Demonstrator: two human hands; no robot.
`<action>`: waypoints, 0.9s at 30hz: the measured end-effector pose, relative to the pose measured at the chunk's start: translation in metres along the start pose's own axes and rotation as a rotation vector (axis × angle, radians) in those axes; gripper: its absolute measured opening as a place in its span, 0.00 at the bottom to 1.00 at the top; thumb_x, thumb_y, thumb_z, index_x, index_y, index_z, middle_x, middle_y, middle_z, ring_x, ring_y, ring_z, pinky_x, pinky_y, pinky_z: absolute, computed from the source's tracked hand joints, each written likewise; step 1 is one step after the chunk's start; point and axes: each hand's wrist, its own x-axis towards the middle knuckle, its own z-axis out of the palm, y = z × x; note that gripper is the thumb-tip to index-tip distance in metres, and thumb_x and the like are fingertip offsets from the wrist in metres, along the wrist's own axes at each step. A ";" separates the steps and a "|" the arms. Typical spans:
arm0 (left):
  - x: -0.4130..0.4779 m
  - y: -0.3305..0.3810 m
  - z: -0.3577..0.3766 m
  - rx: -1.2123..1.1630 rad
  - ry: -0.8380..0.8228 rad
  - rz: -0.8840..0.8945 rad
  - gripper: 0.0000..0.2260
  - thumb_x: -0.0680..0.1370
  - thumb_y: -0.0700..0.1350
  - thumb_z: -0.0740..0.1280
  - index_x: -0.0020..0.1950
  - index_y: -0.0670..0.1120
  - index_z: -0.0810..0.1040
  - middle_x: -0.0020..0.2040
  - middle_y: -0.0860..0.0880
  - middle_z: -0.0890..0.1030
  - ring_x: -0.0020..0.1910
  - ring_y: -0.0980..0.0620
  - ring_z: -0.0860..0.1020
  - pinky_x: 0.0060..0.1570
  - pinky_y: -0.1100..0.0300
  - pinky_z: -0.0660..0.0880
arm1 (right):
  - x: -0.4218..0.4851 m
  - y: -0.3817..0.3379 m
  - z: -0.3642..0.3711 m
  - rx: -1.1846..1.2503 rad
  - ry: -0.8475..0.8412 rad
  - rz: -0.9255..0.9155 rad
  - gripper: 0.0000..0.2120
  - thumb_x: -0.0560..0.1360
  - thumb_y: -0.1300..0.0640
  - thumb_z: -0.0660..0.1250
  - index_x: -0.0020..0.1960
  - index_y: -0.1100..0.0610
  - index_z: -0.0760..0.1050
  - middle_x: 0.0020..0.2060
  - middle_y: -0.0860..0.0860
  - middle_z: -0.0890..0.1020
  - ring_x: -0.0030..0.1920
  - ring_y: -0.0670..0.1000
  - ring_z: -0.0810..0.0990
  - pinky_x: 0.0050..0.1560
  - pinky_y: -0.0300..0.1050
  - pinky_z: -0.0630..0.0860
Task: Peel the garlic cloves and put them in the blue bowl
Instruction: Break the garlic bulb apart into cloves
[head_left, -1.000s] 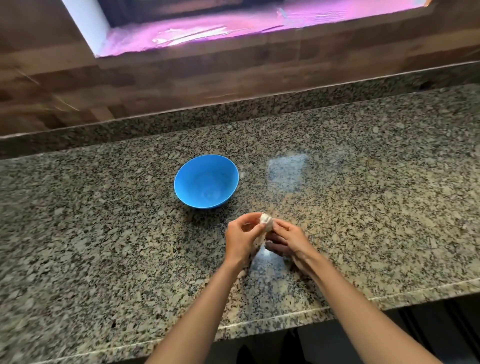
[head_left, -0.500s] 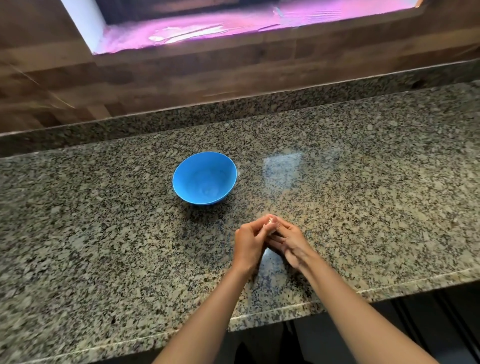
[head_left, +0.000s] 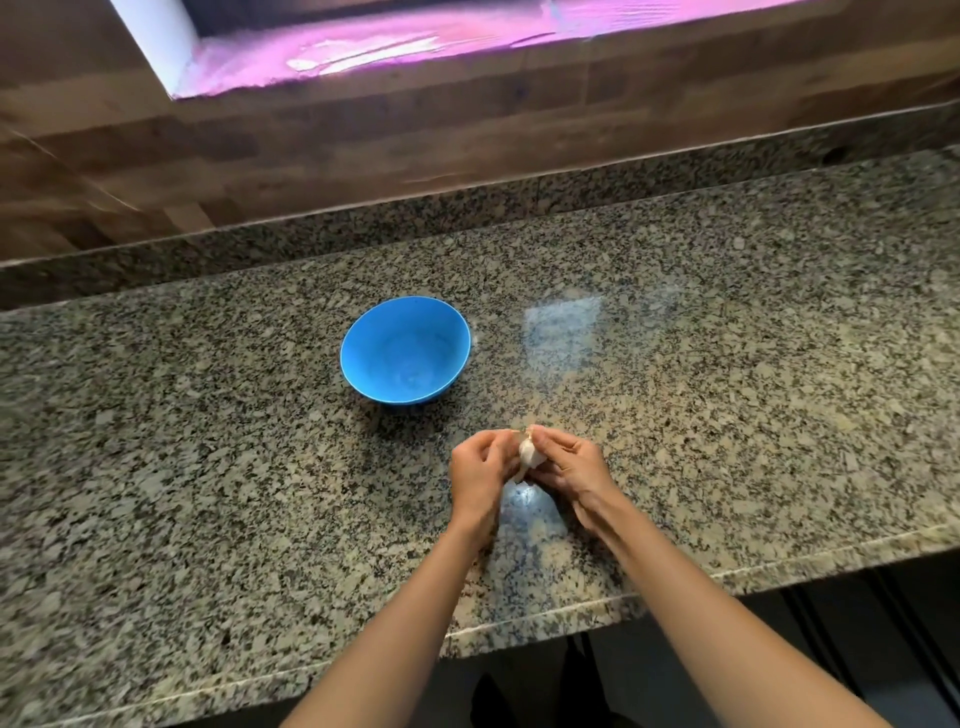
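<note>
A white garlic clove (head_left: 530, 453) with papery skin sits between my two hands, just above the granite counter. My left hand (head_left: 480, 470) curls its fingers against the clove's left side. My right hand (head_left: 569, 465) pinches the clove from the right, thumb at its top. A thin strip of skin hangs down from the clove. The blue bowl (head_left: 363, 338) stands upright on the counter, up and to the left of my hands, and nothing shows inside it.
The speckled granite counter (head_left: 727, 389) runs left to right, with its front edge (head_left: 545, 613) just below my wrists. A low granite backsplash and a wooden wall rise behind it. A bright window sill glows pink at the top.
My hands have parted slightly, so more of the white clove shows between them. The view has shifted a little; the bowl has not moved.
</note>
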 end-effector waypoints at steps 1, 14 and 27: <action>0.001 0.000 -0.004 -0.122 0.012 -0.104 0.06 0.78 0.39 0.65 0.46 0.38 0.80 0.40 0.42 0.82 0.38 0.50 0.81 0.38 0.61 0.80 | 0.001 -0.004 0.001 -0.150 0.053 -0.054 0.09 0.71 0.58 0.69 0.52 0.58 0.79 0.46 0.56 0.83 0.44 0.54 0.82 0.49 0.49 0.80; 0.015 0.013 -0.035 0.478 -0.150 -0.014 0.07 0.74 0.41 0.70 0.48 0.38 0.83 0.40 0.43 0.84 0.37 0.51 0.81 0.45 0.56 0.80 | 0.013 -0.001 -0.005 -1.401 0.263 -0.495 0.29 0.67 0.46 0.71 0.65 0.52 0.70 0.64 0.52 0.71 0.66 0.52 0.67 0.66 0.48 0.64; 0.023 0.030 -0.045 0.515 -0.282 -0.158 0.06 0.68 0.35 0.75 0.43 0.35 0.83 0.35 0.41 0.82 0.33 0.49 0.80 0.38 0.56 0.81 | 0.005 0.015 0.020 -1.147 0.165 -0.263 0.08 0.72 0.48 0.68 0.46 0.51 0.79 0.41 0.48 0.82 0.40 0.48 0.79 0.40 0.44 0.79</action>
